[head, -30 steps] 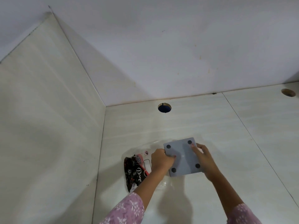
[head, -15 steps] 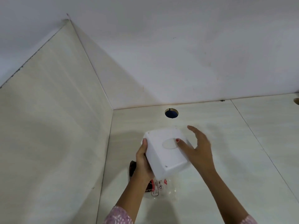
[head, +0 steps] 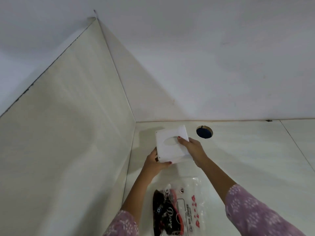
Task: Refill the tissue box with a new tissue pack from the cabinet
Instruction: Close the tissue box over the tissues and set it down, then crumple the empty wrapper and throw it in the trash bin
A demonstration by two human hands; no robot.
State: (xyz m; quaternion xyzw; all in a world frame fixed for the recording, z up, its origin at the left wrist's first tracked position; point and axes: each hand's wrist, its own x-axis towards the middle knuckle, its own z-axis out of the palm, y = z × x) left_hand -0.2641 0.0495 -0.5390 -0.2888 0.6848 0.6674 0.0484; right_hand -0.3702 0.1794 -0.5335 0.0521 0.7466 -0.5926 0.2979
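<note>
A white cube tissue box (head: 167, 150) with an oval opening on its top is held near the back left corner of the pale counter (head: 247, 159). My left hand (head: 156, 161) grips its lower left corner from beneath. My right hand (head: 191, 148) holds its right side, with one finger at the rim of the oval opening. No tissue shows in the opening. A crumpled clear plastic tissue wrapper (head: 180, 208) with black and red print lies flat on the counter, nearer to me than the box.
A pale side panel (head: 76, 133) rises just left of the box and a white back wall (head: 204, 74) stands behind it. A round cable hole (head: 204, 132) with a dark blue inside sits in the counter just right of the box.
The box was bottom up with its grey base showing, then was turned over. Now its oval opening faces up and it sits further back, near the corner. The wrapper lies uncovered in front.
</note>
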